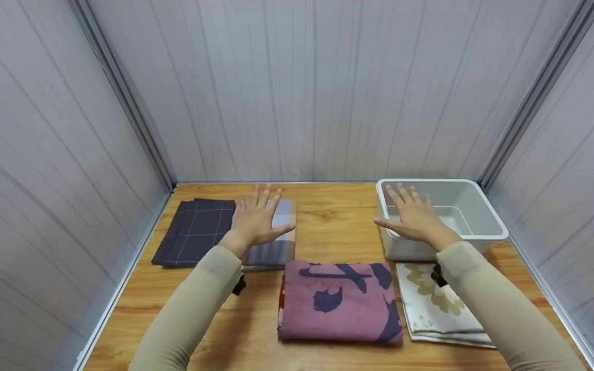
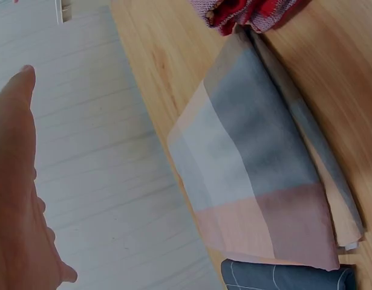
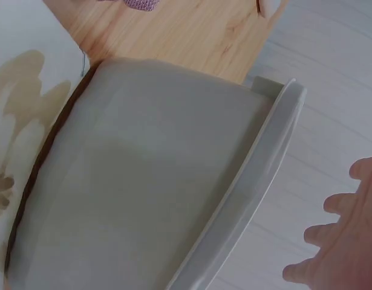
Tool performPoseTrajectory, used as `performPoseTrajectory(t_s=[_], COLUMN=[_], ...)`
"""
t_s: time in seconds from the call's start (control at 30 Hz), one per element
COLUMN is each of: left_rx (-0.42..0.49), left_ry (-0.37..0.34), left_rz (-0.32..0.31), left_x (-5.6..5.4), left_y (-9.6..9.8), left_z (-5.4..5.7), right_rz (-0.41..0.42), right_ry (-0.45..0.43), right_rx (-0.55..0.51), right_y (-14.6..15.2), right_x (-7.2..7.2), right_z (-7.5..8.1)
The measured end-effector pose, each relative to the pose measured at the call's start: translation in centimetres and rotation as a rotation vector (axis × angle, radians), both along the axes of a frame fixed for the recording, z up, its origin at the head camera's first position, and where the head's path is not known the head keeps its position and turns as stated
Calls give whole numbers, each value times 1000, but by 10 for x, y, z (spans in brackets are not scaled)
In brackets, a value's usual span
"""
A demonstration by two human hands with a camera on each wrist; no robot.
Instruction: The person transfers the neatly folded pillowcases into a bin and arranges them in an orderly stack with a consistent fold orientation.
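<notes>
My left hand [image 1: 257, 219] is held up with fingers spread, over the checked blue, grey and peach folded cloth [image 2: 234, 151]. Beside that lies a dark folded cloth with thin pale lines [image 1: 194, 232]. My right hand [image 1: 414, 215] is likewise raised and spread, overlapping the near left part of a pale grey plastic bin [image 1: 482, 206] in the head view. Both hands hold nothing. A pink folded cloth with dark blue shapes [image 1: 338, 314] lies between the forearms. Under the right forearm is a white folded cloth with tan flowers [image 1: 426, 304], against the bin in the right wrist view.
Everything stands on a wooden table [image 1: 328, 221]. Pale panel walls [image 1: 297, 93] close in the back and both sides. A bit of red fabric [image 1: 281, 291] shows at the pink cloth's left edge. The bin sits in the back right corner.
</notes>
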State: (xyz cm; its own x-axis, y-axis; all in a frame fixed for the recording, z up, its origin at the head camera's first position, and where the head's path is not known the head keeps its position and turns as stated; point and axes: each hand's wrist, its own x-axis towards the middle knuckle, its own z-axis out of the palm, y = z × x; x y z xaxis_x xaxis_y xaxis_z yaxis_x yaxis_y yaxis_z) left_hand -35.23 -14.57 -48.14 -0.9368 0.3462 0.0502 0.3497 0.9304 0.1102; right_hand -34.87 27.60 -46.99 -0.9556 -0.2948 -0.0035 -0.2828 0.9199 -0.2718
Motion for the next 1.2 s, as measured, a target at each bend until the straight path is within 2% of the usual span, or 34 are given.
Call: performPoseTrajectory(t_s=[0.13, 0.3, 0.4, 0.53, 0.7, 1.2], left_rx=[75, 245, 334, 404, 429, 456], left_ry=[-45, -120, -135, -133, -126, -157], left_rz=[-35, -112, -143, -157, -174, -190], left_x=[0, -1, -1, -1, -2, 6], left_y=[-1, -1, 0, 1, 1, 3], left_z=[2, 4, 5, 6, 4, -2], right_rz=[17, 51, 67, 76, 85, 128], right_ry=[-4, 28, 57, 94, 96, 103], right_rx=[-76, -201, -288, -371, -430, -468], right_y=[3, 8, 9, 9, 7, 0], right_x=[-1, 0, -1, -1, 0, 8], right_z=[0, 1, 1, 0, 0, -3])
